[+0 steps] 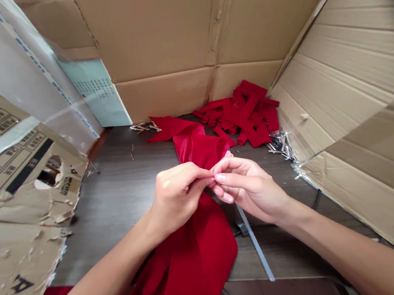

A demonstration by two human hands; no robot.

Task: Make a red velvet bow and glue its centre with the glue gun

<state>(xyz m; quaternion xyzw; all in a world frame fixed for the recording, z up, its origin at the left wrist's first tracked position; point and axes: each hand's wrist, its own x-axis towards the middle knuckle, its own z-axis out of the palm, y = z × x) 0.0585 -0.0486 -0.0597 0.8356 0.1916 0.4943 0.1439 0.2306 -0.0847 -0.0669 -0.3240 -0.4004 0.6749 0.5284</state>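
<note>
My left hand (177,193) and my right hand (249,181) meet fingertip to fingertip, each closed in a pinch. Whatever lies between the fingertips is too small or hidden to make out. Directly behind and below them runs a wide red velvety ribbon (208,242). Its far part is folded and twisted and ends in a notched tip, while the near part drapes over the table's front edge. From beneath my right hand a translucent stick, like a glue stick (255,243), slants toward the table edge; its upper end is hidden.
A heap of short red ribbon pieces (246,112) lies at the back right. Silvery twist ties (281,146) sit beside it, others (144,126) at the back left. Cardboard walls (157,28) enclose the dark table (125,175). A pale blue booklet (100,94) leans at left.
</note>
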